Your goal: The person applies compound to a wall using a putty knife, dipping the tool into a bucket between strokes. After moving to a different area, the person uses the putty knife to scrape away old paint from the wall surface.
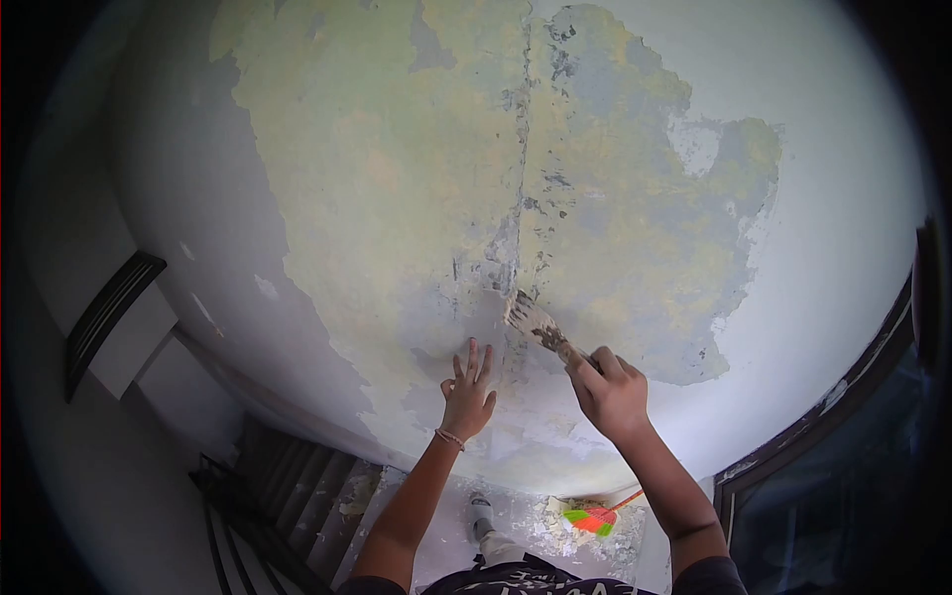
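My right hand is wrapped round the handle of a putty knife. Its blade, smeared with pale and dark residue, meets the wall beside a long vertical crack. To the left of the blade, my left hand has its fingers spread, the tips at the wall surface; a bracelet circles that wrist. Around the crack the paint has come away in a large patch of yellow-green and grey, with dark scrape marks along the line. Smoother white paint borders the patch on the right.
A staircase with a dark railing descends at lower left. On the floor, a red and green broom lies among paint flakes. A dark-framed window or door stands at right, and a dark slatted fixture at left.
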